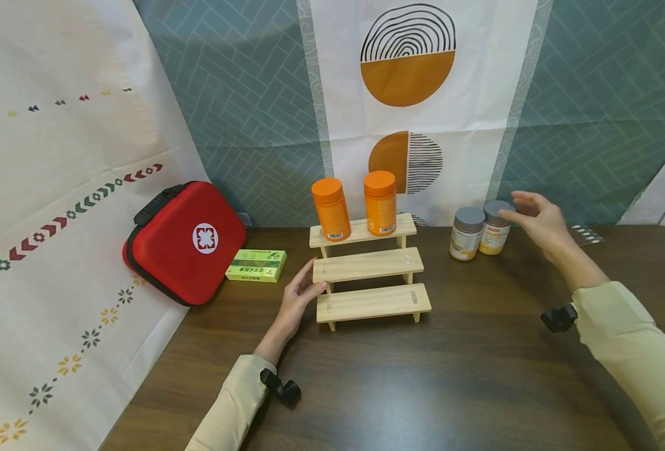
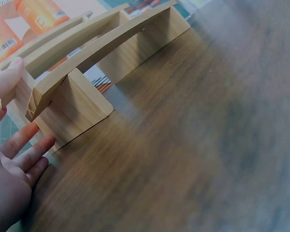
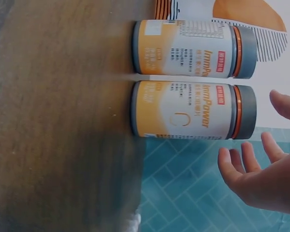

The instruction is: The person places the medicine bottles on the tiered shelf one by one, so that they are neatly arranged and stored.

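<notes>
My left hand (image 1: 298, 293) holds the left end of a three-step wooden display stand (image 1: 368, 266), thumb by the middle step. In the left wrist view, the thumb and index finger are at that step's end, while the other fingers (image 2: 26, 154) hang loose beside the side panel. My right hand (image 1: 541, 220) is spread beside the grey lid of the right-hand supplement jar (image 1: 494, 235). The right wrist view shows a gap between these fingers (image 3: 227, 166) and that jar (image 3: 183, 110). A matching jar (image 1: 466, 241) stands upright to its left.
Two orange bottles (image 1: 331, 210) (image 1: 380, 203) stand on the stand's top step. To the left are a red first-aid case (image 1: 197, 250) and a yellow-green box (image 1: 256, 265). A blister pack (image 1: 587, 235) lies behind my right hand. A patterned cloth (image 1: 242, 113) hangs along the back.
</notes>
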Available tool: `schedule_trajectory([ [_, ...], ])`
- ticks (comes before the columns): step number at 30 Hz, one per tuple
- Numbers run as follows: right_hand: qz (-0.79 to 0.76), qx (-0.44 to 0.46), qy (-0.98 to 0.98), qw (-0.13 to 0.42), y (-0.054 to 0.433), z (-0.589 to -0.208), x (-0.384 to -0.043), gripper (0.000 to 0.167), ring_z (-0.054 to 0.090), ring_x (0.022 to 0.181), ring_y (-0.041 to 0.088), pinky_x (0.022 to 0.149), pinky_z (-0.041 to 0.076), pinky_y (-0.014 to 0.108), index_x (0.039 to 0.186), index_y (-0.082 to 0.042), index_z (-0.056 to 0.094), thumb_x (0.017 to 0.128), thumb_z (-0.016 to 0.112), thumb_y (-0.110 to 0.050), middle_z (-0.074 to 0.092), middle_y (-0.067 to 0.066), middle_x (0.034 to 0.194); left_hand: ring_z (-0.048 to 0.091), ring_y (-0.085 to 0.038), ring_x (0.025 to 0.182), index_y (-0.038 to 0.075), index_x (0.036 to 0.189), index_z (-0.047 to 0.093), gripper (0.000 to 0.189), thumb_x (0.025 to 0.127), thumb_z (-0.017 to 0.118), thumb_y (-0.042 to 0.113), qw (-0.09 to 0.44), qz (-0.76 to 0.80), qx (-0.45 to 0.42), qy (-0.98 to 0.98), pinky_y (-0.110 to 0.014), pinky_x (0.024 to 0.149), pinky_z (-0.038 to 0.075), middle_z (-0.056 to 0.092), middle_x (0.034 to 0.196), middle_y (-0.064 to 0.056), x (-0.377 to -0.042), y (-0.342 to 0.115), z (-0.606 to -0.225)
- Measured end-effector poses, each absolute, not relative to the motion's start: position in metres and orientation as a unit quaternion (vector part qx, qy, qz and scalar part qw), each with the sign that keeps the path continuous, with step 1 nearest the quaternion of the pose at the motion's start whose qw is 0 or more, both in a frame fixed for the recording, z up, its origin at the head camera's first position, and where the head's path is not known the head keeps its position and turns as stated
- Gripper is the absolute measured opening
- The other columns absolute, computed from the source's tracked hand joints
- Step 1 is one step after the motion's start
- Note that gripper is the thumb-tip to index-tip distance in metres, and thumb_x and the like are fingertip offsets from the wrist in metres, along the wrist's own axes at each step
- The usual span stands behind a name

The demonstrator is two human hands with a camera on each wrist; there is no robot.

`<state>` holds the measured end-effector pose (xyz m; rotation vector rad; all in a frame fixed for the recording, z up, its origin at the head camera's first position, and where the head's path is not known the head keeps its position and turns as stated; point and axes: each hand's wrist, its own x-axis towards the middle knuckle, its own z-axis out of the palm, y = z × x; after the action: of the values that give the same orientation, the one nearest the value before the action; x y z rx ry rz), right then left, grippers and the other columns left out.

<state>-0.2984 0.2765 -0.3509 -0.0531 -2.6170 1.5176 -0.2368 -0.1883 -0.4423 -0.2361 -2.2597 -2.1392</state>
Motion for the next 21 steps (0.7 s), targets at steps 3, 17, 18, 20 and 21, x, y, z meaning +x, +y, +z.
schedule_trajectory([
  [3, 0.499, -0.012, -0.866, 0.045, 0.277, -0.355, -0.3, 0.084, 0.025, 0.143, 0.048, 0.113, 0.026, 0.062, 0.154, -0.005, 0.022, 0.093, 0.06, -0.049, 0.021, 0.028, 0.159, 0.05, -0.037, 0.131, 0.015, 0.153, 0.034, 0.065, 0.094, 0.061, 0.008, 0.011, -0.686, -0.077, -0.724, -0.042, 0.109, 0.041, 0.046, 0.148, -0.021, -0.237, -0.189, -0.443],
  [17, 0.493, -0.006, -0.869, 0.032, 0.274, -0.364, -0.302, 0.086, 0.024, 0.142, 0.051, 0.111, 0.028, 0.063, 0.157, -0.006, 0.012, 0.095, 0.058, -0.045, 0.011, 0.026, 0.162, 0.05, -0.037, 0.132, 0.014, 0.154, 0.032, 0.065, 0.095, 0.059, 0.008, 0.006, -0.686, -0.079, -0.723, -0.045, 0.111, 0.039, 0.045, 0.149, -0.02, -0.237, -0.189, -0.442],
  [18, 0.494, -0.006, -0.869, 0.031, 0.273, -0.365, -0.302, 0.086, 0.025, 0.142, 0.051, 0.111, 0.028, 0.064, 0.157, -0.007, 0.012, 0.095, 0.058, -0.045, 0.011, 0.026, 0.161, 0.05, -0.036, 0.132, 0.014, 0.153, 0.032, 0.065, 0.095, 0.059, 0.008, 0.006, -0.687, -0.079, -0.722, -0.045, 0.111, 0.039, 0.046, 0.149, -0.02, -0.237, -0.189, -0.443],
  [20, 0.494, -0.006, -0.869, 0.031, 0.273, -0.366, -0.302, 0.086, 0.025, 0.141, 0.051, 0.11, 0.028, 0.064, 0.157, -0.007, 0.011, 0.095, 0.058, -0.044, 0.011, 0.027, 0.161, 0.051, -0.036, 0.131, 0.015, 0.153, 0.033, 0.065, 0.095, 0.06, 0.008, 0.006, -0.686, -0.078, -0.723, -0.044, 0.11, 0.04, 0.046, 0.148, -0.021, -0.237, -0.189, -0.443],
  [21, 0.495, -0.005, -0.868, 0.032, 0.272, -0.367, -0.302, 0.086, 0.025, 0.141, 0.052, 0.11, 0.028, 0.064, 0.157, -0.006, 0.011, 0.095, 0.058, -0.044, 0.012, 0.027, 0.161, 0.051, -0.036, 0.131, 0.015, 0.153, 0.033, 0.065, 0.095, 0.06, 0.008, 0.007, -0.684, -0.078, -0.725, -0.043, 0.11, 0.04, 0.046, 0.148, -0.021, -0.237, -0.189, -0.443],
])
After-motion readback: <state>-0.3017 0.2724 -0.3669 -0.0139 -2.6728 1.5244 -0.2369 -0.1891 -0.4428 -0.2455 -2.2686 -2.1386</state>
